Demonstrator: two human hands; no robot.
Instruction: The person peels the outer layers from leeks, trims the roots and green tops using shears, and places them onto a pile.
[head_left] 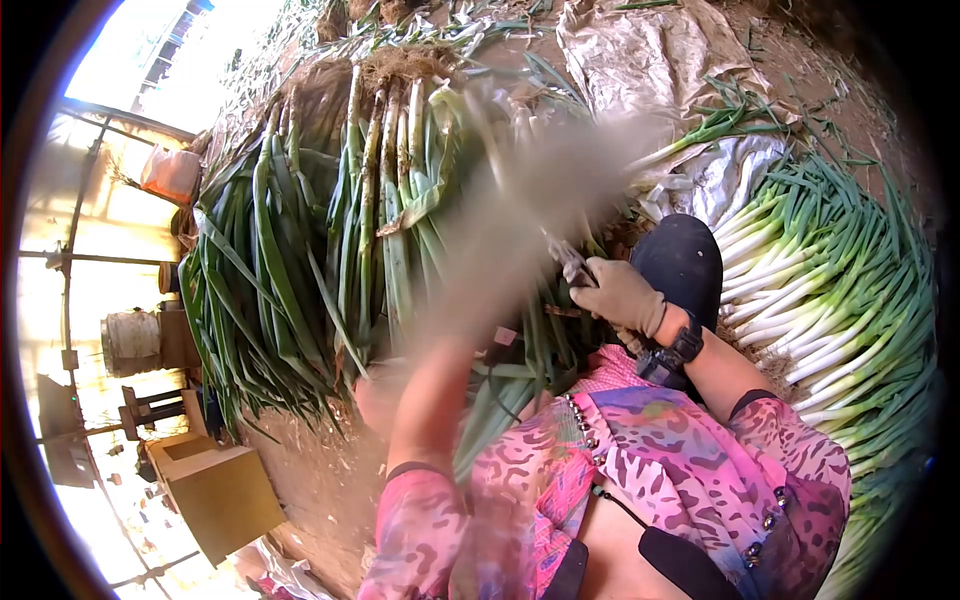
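Note:
My right hand (622, 296), in a beige glove, is closed around a grey air gun (570, 262) that points up and left. My left hand (540, 190) is a beige smear of motion above my left forearm. Its fingers cannot be made out, nor whether it holds anything. Behind the smear lie untrimmed green onions (380, 200) with soil on their stems and roots. A single green onion (690, 138) with a pale stem extends to the right of the blur, beyond the right hand.
Green onions with clean white stems (800, 290) are piled on my right. A crumpled pale sheet (665, 60) and a white plastic bag (725, 180) lie ahead. To my left are a cardboard box (220, 495) and a white bucket (132, 342). My dark-clad knee (680, 262) is beside my right hand.

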